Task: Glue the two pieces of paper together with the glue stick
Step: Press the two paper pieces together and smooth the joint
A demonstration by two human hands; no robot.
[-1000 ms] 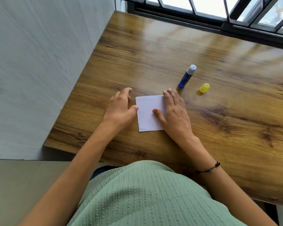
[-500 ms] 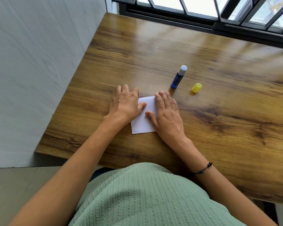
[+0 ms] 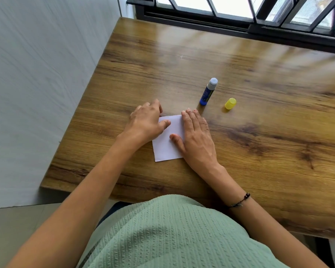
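1. Wooden table [image 3: 259,151]: it carries everything and both your hands are on it, with window bars beyond your fingertips.
2. Your right hand [image 3: 196,138]: flat, fingers straight and together, pressing on the right part of the paper, thumb on the sheet.
3. Your left hand [image 3: 145,122]: rests on the paper's left far corner, thumb on the sheet. Fingers look slightly bent; can't tell if they press or only rest. Hands are apart, white paper showing between them.
4. Paper [image 3: 165,147]: lies under and between both hands and reads as one white square. Judgement: the two pieces look already stacked and you are pressing them down, so gluing seems done and only the capping is left.
5. Glue stick [image 3: 208,91]: just past your right fingertips, uncapped, not touched.
6. Yellow cap [image 3: 230,103]: right of the stick, off.
7. Hidden: glue layer, second sheet's edges, paper's right edge under your palm.
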